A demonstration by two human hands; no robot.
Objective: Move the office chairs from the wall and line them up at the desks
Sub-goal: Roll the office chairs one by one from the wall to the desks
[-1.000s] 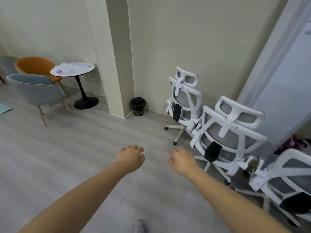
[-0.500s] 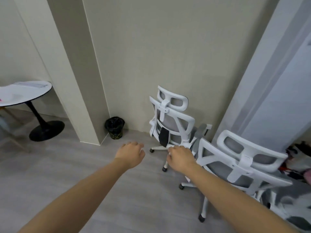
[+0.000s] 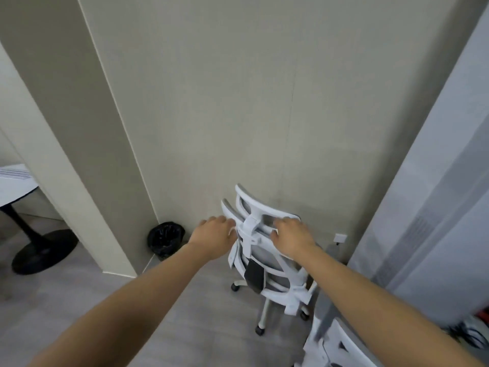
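Note:
A white office chair [image 3: 275,282] with grey mesh back and headrest stands against the beige wall, its back turned to me. My left hand [image 3: 214,235] grips the left top edge of its backrest, fingers curled over the white frame. My right hand [image 3: 291,237] grips the frame just under the headrest on the right side. Part of a second white office chair [image 3: 341,348] shows at the bottom right, close beside the first and under my right forearm.
A small black waste bin [image 3: 166,239] sits in the corner by a square pillar [image 3: 66,154]. A round white table [image 3: 16,181] on a black pedestal base stands far left. A frosted partition [image 3: 436,207] rises on the right. Grey wood floor lies open below left.
I have stepped closer to the wall and the view has swung right. Both hands have moved forward from mid-air onto the top of the nearest chair's back.

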